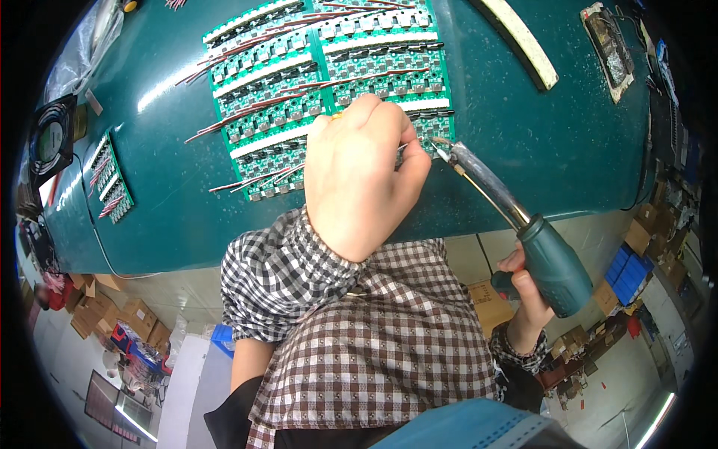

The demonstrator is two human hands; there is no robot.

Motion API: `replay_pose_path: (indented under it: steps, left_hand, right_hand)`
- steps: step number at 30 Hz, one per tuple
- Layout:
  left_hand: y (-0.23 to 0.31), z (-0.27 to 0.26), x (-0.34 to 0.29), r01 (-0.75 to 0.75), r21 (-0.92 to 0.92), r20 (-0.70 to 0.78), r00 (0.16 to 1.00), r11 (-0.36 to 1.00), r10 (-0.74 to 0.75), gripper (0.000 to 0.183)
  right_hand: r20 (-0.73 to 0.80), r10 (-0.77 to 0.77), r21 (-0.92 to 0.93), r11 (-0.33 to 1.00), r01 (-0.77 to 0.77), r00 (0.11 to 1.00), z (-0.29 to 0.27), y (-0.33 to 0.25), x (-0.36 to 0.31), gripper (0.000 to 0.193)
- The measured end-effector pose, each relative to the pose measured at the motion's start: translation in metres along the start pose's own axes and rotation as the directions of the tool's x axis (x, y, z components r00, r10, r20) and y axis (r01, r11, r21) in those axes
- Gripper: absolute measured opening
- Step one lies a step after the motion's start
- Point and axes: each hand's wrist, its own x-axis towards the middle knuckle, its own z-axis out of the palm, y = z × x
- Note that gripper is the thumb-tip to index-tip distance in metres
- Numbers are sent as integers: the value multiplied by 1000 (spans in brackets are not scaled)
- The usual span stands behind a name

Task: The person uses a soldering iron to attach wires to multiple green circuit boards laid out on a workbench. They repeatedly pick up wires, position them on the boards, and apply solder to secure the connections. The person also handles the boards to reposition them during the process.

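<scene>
Two panels of green circuit boards (262, 97) lie side by side on the table, with rows of white connectors and black parts. Bundles of thin red, white and black wires (247, 112) run across them. My left hand (366, 165) rests over the lower edge of the panels, its thumb and forefinger pinched on a thin wire, mostly hidden by the fingers. In my right hand (531, 295) is a green-handled soldering gun (553, 258) with a metal barrel and a thin feed tube. Its tip meets the lower right corner of the boards, just right of my left fingertips.
A smaller wired board panel (111, 178) lies at the left, near a black fan (51, 142). A curved pale strip with a dark edge (520, 41) and a worn flat tray (607, 51) lie at the right. Cardboard boxes (138, 318) stand on the floor beyond the green table (172, 239).
</scene>
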Motion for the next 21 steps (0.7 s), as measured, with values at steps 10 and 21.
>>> replay_pose_path:
  steps: [10, 21]
  left_hand:
    - [2, -1, 1, 19, 6, 9, 1000, 1000, -19, 13]
    - [2, -3, 1, 19, -2, 10, 1000, 1000, -19, 13]
  right_hand:
    - [38, -18, -63, 998, 21, 999, -4, 4, 3, 47]
    - [4, 26, -46, 999, -26, 1000, -6, 7, 2, 56]
